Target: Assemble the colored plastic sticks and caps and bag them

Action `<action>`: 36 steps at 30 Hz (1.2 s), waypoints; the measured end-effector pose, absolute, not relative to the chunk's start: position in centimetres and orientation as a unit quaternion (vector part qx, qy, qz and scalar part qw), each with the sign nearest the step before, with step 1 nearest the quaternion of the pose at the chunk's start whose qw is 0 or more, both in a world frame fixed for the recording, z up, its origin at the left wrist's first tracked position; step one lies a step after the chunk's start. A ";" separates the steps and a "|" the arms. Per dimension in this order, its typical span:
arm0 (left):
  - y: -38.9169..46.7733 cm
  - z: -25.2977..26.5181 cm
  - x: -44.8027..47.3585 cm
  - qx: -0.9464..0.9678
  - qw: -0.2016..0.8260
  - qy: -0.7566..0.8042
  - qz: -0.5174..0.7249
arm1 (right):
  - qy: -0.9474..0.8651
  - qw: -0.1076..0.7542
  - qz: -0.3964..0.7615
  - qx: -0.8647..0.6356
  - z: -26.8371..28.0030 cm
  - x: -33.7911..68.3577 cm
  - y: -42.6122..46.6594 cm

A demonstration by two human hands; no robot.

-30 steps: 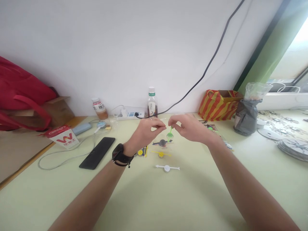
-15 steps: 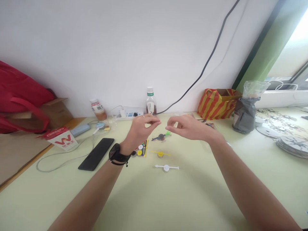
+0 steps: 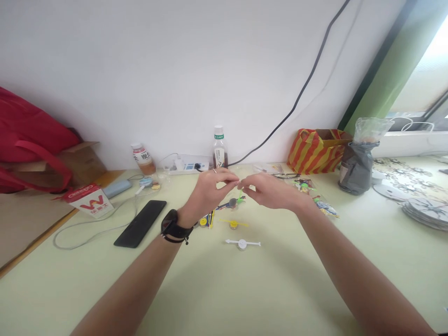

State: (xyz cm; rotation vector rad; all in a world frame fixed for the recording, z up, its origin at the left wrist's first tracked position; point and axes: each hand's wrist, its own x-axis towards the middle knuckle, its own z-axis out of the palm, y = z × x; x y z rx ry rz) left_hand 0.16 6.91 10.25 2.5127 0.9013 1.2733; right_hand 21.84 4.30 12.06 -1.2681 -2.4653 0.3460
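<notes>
My left hand (image 3: 212,189), with a black watch (image 3: 172,225) at its wrist, is closed in a pinch. Facing it, my right hand (image 3: 268,190) also pinches, and the fingertips of both meet above the table. A thin bright green strip (image 3: 240,192) shows just under the fingertips; which hand grips it, if either, I cannot tell. Below lie a dark round piece with green and blue parts (image 3: 233,202), a yellow pointer on a round base (image 3: 233,225) and a white arrow pointer on a round base (image 3: 242,244). Partly behind my left wrist are several coloured discs and sticks (image 3: 203,221).
A black phone-like slab (image 3: 140,224) lies left, near a red-and-white box (image 3: 91,203). Bottles (image 3: 220,149) and a power strip (image 3: 191,165) stand by the wall. At right are small packets (image 3: 325,207), a striped bag (image 3: 315,151), a grey bag (image 3: 357,168) and stacked discs (image 3: 427,212).
My two hands have come together until their fingertips meet. The right hand moved left, uncovering packets behind it; my left hand shifted slightly right. The pointers on the table stayed put.
</notes>
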 end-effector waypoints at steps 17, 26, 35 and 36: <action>7.3 10.1 -0.4 0.833 0.129 0.309 0.440 | -0.872 0.169 0.109 -0.446 12.1 22.6 4.8; 8.8 6.7 -0.3 0.751 0.328 0.355 0.450 | -0.836 0.331 0.094 -0.427 12.9 23.2 4.9; 8.8 2.6 1.5 0.707 0.547 0.296 0.336 | -0.828 0.305 0.125 -0.454 12.8 22.7 4.8; 8.7 2.5 1.6 0.712 0.540 0.301 0.334 | -0.827 0.291 0.131 -0.463 12.9 22.8 4.8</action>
